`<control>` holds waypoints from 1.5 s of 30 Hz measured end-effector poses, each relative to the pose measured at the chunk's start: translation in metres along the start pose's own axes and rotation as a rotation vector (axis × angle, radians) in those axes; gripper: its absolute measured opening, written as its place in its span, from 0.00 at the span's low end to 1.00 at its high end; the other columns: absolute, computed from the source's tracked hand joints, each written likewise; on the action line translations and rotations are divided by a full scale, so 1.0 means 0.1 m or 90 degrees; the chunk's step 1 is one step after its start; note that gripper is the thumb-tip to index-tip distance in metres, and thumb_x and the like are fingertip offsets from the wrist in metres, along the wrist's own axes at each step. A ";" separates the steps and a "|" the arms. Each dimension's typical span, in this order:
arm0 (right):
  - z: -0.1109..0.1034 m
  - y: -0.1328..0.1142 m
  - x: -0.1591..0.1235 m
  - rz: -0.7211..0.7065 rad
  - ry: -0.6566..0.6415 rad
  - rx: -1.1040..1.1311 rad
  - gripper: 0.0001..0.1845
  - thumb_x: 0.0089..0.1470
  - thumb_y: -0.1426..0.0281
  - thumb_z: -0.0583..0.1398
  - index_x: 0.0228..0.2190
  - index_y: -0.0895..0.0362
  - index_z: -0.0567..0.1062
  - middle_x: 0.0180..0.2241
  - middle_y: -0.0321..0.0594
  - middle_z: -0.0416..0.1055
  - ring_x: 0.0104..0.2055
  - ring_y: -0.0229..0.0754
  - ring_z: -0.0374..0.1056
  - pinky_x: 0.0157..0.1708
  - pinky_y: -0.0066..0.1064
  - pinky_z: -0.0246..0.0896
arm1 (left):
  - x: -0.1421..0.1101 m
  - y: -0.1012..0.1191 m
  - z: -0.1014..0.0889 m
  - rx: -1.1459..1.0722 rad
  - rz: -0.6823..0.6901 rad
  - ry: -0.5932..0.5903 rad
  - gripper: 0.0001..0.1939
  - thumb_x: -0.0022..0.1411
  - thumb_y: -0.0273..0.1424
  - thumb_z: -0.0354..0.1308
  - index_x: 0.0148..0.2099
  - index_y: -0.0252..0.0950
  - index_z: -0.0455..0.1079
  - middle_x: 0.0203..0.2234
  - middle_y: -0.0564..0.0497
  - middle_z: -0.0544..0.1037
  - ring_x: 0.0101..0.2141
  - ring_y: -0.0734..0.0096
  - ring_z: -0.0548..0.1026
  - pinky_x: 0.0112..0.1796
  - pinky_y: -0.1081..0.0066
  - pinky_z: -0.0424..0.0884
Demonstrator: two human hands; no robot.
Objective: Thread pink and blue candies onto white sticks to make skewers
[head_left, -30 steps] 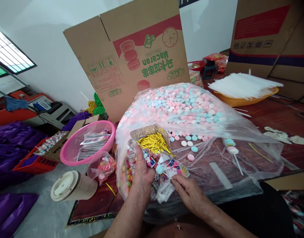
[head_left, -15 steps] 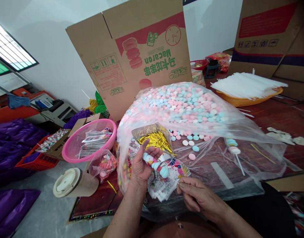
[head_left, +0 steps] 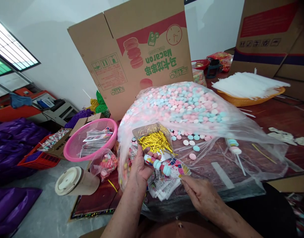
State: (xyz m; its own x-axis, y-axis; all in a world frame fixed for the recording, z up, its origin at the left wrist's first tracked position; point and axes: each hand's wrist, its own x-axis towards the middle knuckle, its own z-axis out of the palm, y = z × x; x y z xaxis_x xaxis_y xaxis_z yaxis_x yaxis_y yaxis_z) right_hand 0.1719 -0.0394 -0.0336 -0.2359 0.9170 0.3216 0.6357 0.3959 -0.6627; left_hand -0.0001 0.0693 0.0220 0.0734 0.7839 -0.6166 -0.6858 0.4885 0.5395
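Observation:
My left hand (head_left: pixel 141 167) is closed around a candy skewer (head_left: pixel 156 164), a row of pale blue, white and patterned candies slanting down to the right. My right hand (head_left: pixel 200 191) has thumb and finger pinched by the right edge of printed wrappers (head_left: pixel 164 186); what lies between its fingertips is too small to tell. These wrappers lie in a loose pile below the skewer. Just behind my left hand sits an opened bag of gold twist ties (head_left: pixel 155 142). A large clear bag (head_left: pixel 176 102) full of pink, blue and white candies spreads beyond.
Another candy skewer (head_left: pixel 233 146) lies on the plastic at right. To the left stand a pink basket (head_left: pixel 67 150) of flat packets and a lidded cup (head_left: pixel 86 181). White sticks (head_left: pixel 251 85) fill a yellow basket at back right. A cardboard box (head_left: pixel 132 29) rises behind.
The skewer has shifted slightly right and down, with my left fingers curled closer around it. My right fingertips have moved slightly, now against the wrappers' edge. The view has shifted a little.

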 end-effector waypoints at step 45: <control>0.27 -0.16 0.30 0.184 0.034 0.305 0.17 0.57 0.62 0.46 0.21 0.54 0.61 0.15 0.32 0.59 0.19 0.36 0.55 0.20 0.27 0.51 | -0.35 -0.69 -0.09 0.563 0.084 -0.192 0.28 0.58 0.51 0.41 0.33 0.34 0.71 0.24 0.49 0.74 0.26 0.69 0.70 0.31 0.70 0.64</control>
State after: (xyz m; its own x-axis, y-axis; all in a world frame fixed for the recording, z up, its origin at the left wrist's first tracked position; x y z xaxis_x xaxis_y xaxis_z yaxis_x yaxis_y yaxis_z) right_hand 0.1349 -0.0169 -0.0321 -0.0566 0.9927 0.1069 0.2605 0.1180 -0.9582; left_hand 0.0378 0.0042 0.0011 0.3034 0.8595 -0.4113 0.0867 0.4050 0.9102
